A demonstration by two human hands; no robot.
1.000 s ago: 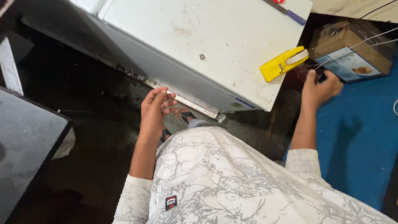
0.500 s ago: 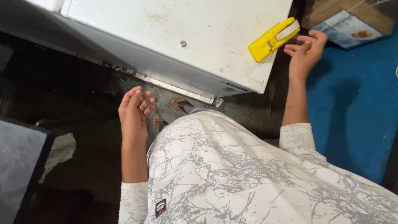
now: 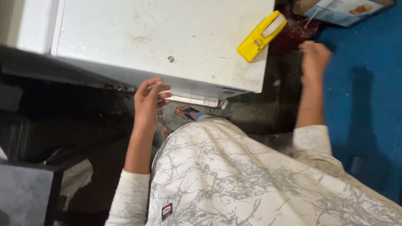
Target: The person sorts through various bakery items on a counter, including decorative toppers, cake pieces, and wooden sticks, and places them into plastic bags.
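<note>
While the camera looks straight down over a marbled white shirt (image 3: 234,180), the left hand (image 3: 147,104) is up against the near edge of a big white cabinet (image 3: 159,37), fingers curled and touching that front edge, nothing clearly pinched between them, so call the grip loose and narrow against the edge. Just right of those fingers a thin pale strip (image 3: 197,100) runs along the underside of the edge and hangs a little at its right end. Over on the other side the right hand (image 3: 314,58) is out past the cabinet's right corner, blurred, back of the hand up, fingers pointing away; its grip looks slack and holds nothing, though the blur hides how far the fingers are spread. On the cabinet's top, near the far right corner, lies a yellow tool (image 3: 261,35), a flat wedge-shaped block with a pale panel at its upper end, tilted diagonally and apart from both hands, the right hand being the nearer. The cabinet top is scuffed and stained, with a small round metal stud (image 3: 170,59) near its middle. Below the edge, a foot in a sandal (image 3: 186,112) shows on the dark floor. A blue mat (image 3: 364,109) covers the floor to the right, and a box with a picture on it (image 3: 343,8) sits at the top right.
</note>
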